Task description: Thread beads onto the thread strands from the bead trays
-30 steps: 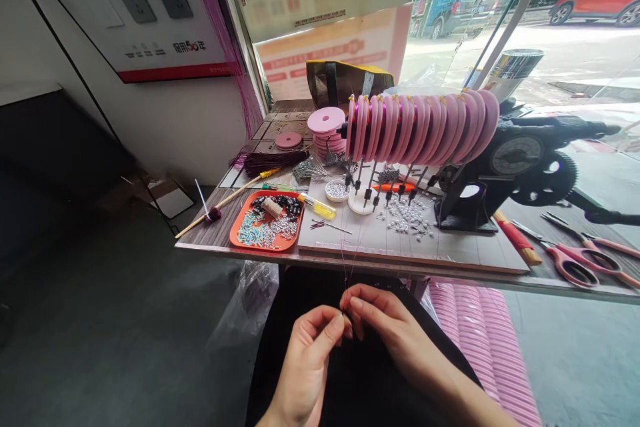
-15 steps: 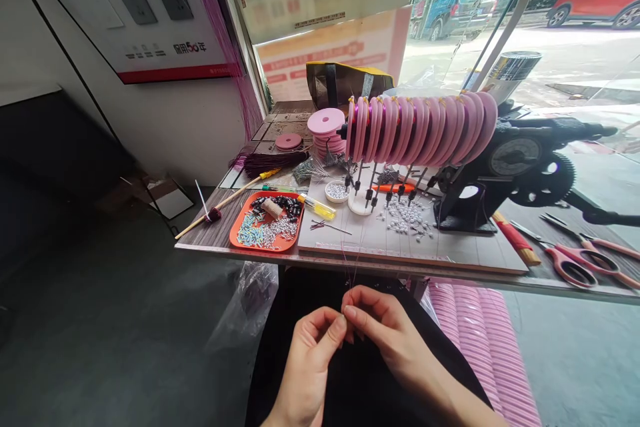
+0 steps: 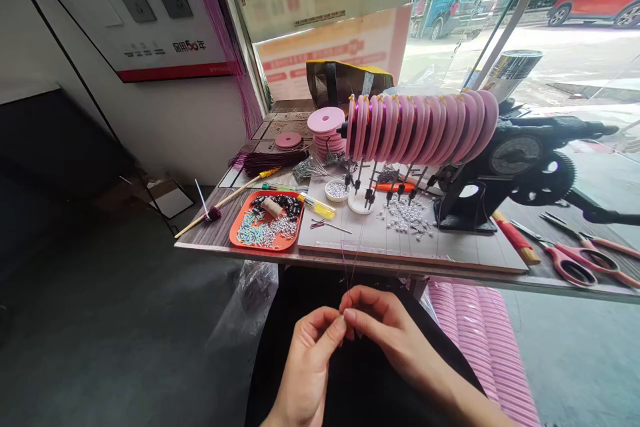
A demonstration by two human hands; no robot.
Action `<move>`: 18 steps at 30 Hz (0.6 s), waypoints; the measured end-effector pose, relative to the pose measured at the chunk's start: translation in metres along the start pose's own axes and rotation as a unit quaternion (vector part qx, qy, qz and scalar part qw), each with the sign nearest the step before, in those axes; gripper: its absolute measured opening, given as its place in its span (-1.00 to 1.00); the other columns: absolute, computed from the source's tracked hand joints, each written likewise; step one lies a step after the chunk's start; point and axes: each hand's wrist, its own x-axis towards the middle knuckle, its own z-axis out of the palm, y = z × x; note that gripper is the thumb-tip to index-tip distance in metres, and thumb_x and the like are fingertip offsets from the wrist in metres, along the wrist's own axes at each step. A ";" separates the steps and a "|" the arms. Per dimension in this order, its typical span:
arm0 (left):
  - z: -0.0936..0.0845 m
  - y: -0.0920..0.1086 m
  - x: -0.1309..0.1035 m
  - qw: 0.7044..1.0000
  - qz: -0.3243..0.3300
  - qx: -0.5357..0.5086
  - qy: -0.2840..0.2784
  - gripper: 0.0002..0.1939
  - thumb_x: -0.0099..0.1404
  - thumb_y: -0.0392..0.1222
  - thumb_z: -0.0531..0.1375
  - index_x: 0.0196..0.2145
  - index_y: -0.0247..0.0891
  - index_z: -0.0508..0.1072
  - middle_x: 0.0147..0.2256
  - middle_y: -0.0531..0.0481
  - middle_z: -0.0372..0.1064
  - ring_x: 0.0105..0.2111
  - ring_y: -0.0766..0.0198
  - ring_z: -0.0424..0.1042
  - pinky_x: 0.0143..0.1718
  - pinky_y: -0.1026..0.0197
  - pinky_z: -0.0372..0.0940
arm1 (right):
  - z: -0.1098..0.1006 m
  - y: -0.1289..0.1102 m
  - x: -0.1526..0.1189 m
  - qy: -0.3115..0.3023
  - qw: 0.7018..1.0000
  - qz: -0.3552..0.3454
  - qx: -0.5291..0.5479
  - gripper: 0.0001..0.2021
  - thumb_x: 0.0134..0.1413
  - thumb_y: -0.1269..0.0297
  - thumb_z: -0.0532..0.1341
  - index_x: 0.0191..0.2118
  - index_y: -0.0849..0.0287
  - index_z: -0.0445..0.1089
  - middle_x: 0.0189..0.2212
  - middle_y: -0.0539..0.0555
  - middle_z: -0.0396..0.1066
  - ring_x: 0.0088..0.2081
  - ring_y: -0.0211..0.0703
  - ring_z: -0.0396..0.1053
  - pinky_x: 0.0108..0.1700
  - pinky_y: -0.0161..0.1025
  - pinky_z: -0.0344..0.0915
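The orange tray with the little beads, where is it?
In the head view, the orange tray sits near the front left edge of the table, left of the white mat, beside a yellow-handled tool.

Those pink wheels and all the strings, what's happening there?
A person sits at a table, pinching thin purple threads between the fingertips of the left hand and the right hand, just below the table edge. The threads run up to a row of pink spools on a black winding machine. An orange tray of beads sits nearby.
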 end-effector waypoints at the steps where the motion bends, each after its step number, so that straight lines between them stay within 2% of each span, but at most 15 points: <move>1: 0.000 0.000 0.000 1.000 -0.001 0.006 0.003 -0.83 0.07 -0.17 0.28 -0.57 -0.31 0.47 -0.57 0.08 0.29 -0.46 0.36 0.20 -0.33 0.31 0.14 | 0.000 0.000 0.000 0.000 1.000 -0.001 -0.004 -0.76 -0.04 0.14 0.27 -0.46 0.24 0.33 -0.59 -0.04 0.27 -0.49 -0.28 0.21 -0.41 -0.34 0.11; 9: -0.005 -0.001 -0.002 0.999 0.012 0.025 -0.041 -0.85 0.11 -0.18 0.26 -0.54 -0.30 0.49 -0.54 0.04 0.38 -0.42 0.31 0.30 -0.25 0.26 0.18 | -0.001 0.008 0.003 -0.020 0.995 0.035 0.095 -0.77 -0.02 0.18 0.27 -0.47 0.25 0.31 -0.63 -0.06 0.22 -0.54 -0.34 0.12 -0.45 -0.37 0.05; 18: 0.000 0.005 -0.003 0.999 0.012 0.019 -0.028 -0.87 0.07 -0.20 0.27 -0.55 -0.30 0.52 -0.55 0.02 0.41 -0.43 0.30 0.33 -0.25 0.25 0.20 | 0.000 0.011 0.002 -0.019 0.989 0.048 0.142 -0.77 -0.07 0.20 0.31 -0.50 0.25 0.33 -0.64 -0.06 0.22 -0.54 -0.35 0.13 -0.45 -0.38 0.03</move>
